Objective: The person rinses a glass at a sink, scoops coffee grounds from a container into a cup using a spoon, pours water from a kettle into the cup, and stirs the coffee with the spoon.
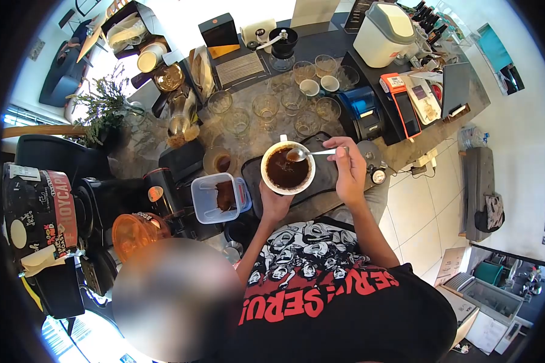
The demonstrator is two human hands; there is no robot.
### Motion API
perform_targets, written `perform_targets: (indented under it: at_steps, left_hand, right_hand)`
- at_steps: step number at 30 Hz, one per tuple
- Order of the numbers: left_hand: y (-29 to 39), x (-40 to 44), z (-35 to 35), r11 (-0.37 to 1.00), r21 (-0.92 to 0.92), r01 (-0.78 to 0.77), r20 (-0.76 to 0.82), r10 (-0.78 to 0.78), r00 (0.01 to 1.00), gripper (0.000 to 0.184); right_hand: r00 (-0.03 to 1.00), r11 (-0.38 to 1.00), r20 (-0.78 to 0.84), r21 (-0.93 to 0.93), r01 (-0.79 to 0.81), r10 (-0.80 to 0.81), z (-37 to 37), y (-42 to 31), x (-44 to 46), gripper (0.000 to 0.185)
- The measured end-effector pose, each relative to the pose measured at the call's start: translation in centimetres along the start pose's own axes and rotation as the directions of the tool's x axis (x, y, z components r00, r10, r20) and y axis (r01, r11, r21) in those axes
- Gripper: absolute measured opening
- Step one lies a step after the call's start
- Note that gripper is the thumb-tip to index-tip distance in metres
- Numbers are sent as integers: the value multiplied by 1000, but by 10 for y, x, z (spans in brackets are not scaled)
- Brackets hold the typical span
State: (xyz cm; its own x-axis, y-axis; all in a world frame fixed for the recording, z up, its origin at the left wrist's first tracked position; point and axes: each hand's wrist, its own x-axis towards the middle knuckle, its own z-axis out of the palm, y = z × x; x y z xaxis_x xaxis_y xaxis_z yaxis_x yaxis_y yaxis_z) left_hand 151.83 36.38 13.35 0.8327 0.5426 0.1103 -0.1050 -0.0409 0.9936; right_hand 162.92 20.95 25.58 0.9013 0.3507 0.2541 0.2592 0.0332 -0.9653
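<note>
My left hand (277, 202) is closed around the lower side of a white cup (310, 180), whose handle points away from me. Dark coffee (286, 172) nearly fills the cup. Between the fingers of my right hand (351, 172) is a metal spoon (324, 152). Its bowl is over the coffee near the cup's far right side; I cannot tell whether it touches the surface. Beneath the cup lies a black tray (253, 172). Left of it stand a clear plastic tub (206, 212) with brown powder inside and a glass (212, 158) with some brown contents.
Several clear glasses (265, 107) stand on the counter beyond the cup, with two small white cups (309, 88) among them. A blue-and-black printer (360, 112) is at the right. An orange container (138, 236) and black machines (112, 206) crowd the left. A hand grinder (283, 51) stands behind.
</note>
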Motion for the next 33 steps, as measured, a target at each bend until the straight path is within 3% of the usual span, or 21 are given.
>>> perform_targets:
  at_steps: [4,10,14,23,33]
  left_hand:
    - [-5,0,1,999,-41,3,6,-3,1000,63]
    - [-16,-3,-1,1000,2,-5,-4,5,1000,62]
    - [-16,-2,0,999,20,-26,-26,26,999,62]
    - [-9,-1,-2,998,33,-57,-14,58,998,60]
    - [-12,0,-2,998,28,-52,-7,53,999,60]
  right_hand:
    - [994,996,-72,33,88,-85,5,-3,0,29]
    - [995,998,85,-48,-38,42,3,3,-2,30]
    - [991,998,123,18,-55,53,8,10,-4,30]
    - [992,995,89,34,-96,93,16,27,-2,29]
    - [997,979,72,-206,-14,30,13,32,-4,24]
